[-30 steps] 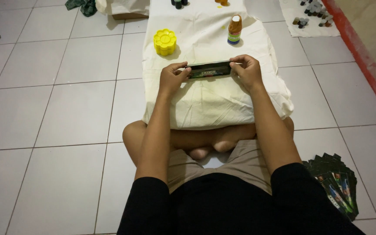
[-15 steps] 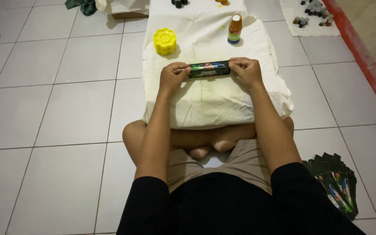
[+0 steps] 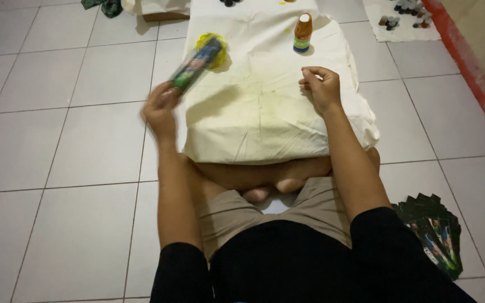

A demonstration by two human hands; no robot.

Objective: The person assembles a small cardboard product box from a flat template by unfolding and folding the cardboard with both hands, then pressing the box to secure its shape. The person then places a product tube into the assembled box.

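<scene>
My left hand [image 3: 160, 108] grips one end of a long dark green packet [image 3: 197, 62], blurred, slanting up and right over the left edge of a cream cloth-covered cushion [image 3: 259, 112]. Behind the packet's far end a yellow flower-shaped lid [image 3: 218, 51] lies on the cloth. My right hand [image 3: 322, 88] hovers over the right side of the cushion, fingers loosely curled, holding nothing. A small brown bottle [image 3: 302, 32] with a white cap and coloured label stands upright beyond that hand.
I sit cross-legged on a white tiled floor [image 3: 57, 157]. A stack of dark green packets [image 3: 436, 233] lies by my right hip. Small dark bottles [image 3: 402, 17] sit on a white cloth at far right, beside a red floor border [image 3: 472, 78].
Both hands held the packet level over the cushion before. My right hand has let go, and my left hand has swung the packet out to the left.
</scene>
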